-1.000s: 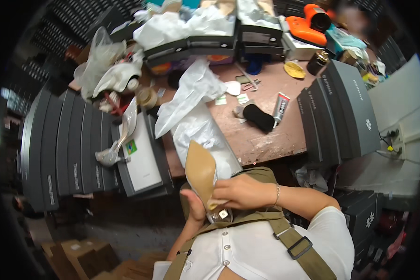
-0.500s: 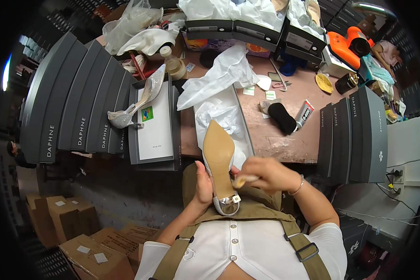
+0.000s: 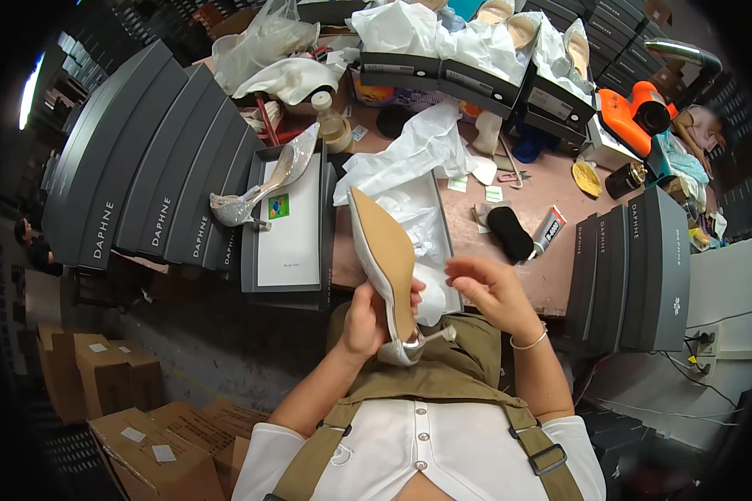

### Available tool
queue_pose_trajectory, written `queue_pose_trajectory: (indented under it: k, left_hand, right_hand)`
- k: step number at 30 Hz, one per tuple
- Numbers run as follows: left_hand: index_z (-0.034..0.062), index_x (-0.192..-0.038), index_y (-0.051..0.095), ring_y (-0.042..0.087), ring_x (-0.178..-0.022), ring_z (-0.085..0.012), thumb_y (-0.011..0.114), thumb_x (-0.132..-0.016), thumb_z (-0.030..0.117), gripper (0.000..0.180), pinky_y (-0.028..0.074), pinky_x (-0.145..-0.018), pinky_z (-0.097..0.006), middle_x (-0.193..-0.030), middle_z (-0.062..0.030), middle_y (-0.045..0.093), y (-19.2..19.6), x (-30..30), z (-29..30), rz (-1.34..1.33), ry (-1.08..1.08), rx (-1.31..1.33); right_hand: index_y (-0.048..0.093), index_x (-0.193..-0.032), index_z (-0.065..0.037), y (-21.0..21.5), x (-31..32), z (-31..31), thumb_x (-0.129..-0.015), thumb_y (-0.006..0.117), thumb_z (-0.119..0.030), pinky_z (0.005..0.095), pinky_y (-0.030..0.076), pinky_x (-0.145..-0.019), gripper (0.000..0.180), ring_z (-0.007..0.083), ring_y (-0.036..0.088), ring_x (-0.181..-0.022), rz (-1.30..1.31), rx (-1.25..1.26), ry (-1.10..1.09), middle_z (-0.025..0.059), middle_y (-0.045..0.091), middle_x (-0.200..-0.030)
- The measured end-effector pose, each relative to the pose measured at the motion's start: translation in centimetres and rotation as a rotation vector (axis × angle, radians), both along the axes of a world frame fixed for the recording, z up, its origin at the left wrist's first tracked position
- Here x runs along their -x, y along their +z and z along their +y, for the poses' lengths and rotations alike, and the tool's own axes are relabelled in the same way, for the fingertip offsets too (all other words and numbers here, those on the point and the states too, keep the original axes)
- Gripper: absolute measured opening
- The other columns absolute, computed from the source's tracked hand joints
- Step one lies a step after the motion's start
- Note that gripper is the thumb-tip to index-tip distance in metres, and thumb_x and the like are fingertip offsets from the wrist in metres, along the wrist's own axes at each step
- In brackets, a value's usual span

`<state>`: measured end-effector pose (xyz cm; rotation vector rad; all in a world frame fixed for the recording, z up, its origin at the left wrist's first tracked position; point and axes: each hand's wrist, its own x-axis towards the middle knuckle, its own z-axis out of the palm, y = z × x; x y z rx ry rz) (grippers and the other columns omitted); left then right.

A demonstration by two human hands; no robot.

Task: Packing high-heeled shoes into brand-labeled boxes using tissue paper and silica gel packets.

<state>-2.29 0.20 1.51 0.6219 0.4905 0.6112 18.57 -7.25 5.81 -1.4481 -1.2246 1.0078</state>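
My left hand [image 3: 368,319] grips a high-heeled shoe [image 3: 383,250] around its middle, in front of my lap. Its tan sole is turned up, the pointed toe is away from me, and the thin heel sticks out to the right. My right hand [image 3: 495,292] is open and holds nothing, its fingers apart to the right of the shoe. Just beyond the shoe lies an open shoebox [image 3: 449,242] with crumpled white tissue paper [image 3: 418,221] in it. A matching glittery silver shoe [image 3: 286,167] rests on another grey box [image 3: 255,267] to the left.
Grey shoeboxes stand in rows at the left [image 3: 142,159] and right [image 3: 635,259]. A glue tube [image 3: 548,230] and a black pad [image 3: 510,234] lie on the table. Tissue-filled boxes [image 3: 476,79] holding shoes line the back. Cardboard cartons [image 3: 154,451] sit on the floor at the left.
My right hand has let go of a small pale piece and moved right, off the shoe. A similar pale piece now lies at the table's back. The shoe has tilted, turning its heel rightward.
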Motion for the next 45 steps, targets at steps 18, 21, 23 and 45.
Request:
queue_pose_trajectory:
  k: [18,21,23,45]
  left_hand:
    - [0.0036,-0.115,0.052,0.061,-0.078,-0.0241,0.029,-0.097,0.041,0.048,0.056,-0.069,-0.04,-0.102,-0.0151,0.062,-0.2,-1.4,1.8,-0.089,0.146,0.489]
    - [0.0007,-0.114,0.052,0.062,-0.079,-0.0243,0.028,-0.096,0.04,0.049,0.056,-0.071,-0.041,-0.101,-0.0149,0.062,-0.1,-1.4,1.8,-0.086,0.151,0.446]
    - [-0.0017,-0.115,0.052,0.062,-0.08,-0.0247,0.027,-0.095,0.039,0.051,0.055,-0.072,-0.041,-0.102,-0.0148,0.062,0.4,-1.7,1.7,-0.093,0.141,0.437]
    - [0.001,-0.115,0.047,0.06,-0.081,-0.0153,0.042,-0.1,0.032,0.035,0.05,-0.069,-0.028,-0.09,-0.0111,0.06,2.7,-4.0,2.2,0.243,0.428,-0.26]
  right_hand:
    - [0.05,-0.121,0.002,-2.2,3.8,-3.4,-0.089,0.065,-0.022,0.0287,0.05,-0.08,0.042,0.0141,0.059,-0.094,0.268,0.073,0.171,0.008,0.057,-0.106]
    - [0.048,-0.126,0.0,-2.5,4.5,-3.9,-0.084,0.07,-0.021,0.028,0.05,-0.076,0.051,0.0143,0.061,-0.091,0.221,0.097,0.187,0.0111,0.058,-0.112]
    - [0.045,-0.129,-0.001,-2.7,5.7,-3.7,-0.086,0.068,-0.018,0.0275,0.05,-0.073,0.051,0.0125,0.061,-0.089,0.356,0.063,0.135,0.0098,0.058,-0.113]
    - [0.064,-0.107,-0.005,1.4,1.0,0.4,-0.068,0.058,0.0,0.037,0.048,-0.076,0.04,0.0284,0.058,-0.09,-0.661,-0.63,0.047,0.0119,0.056,-0.108]
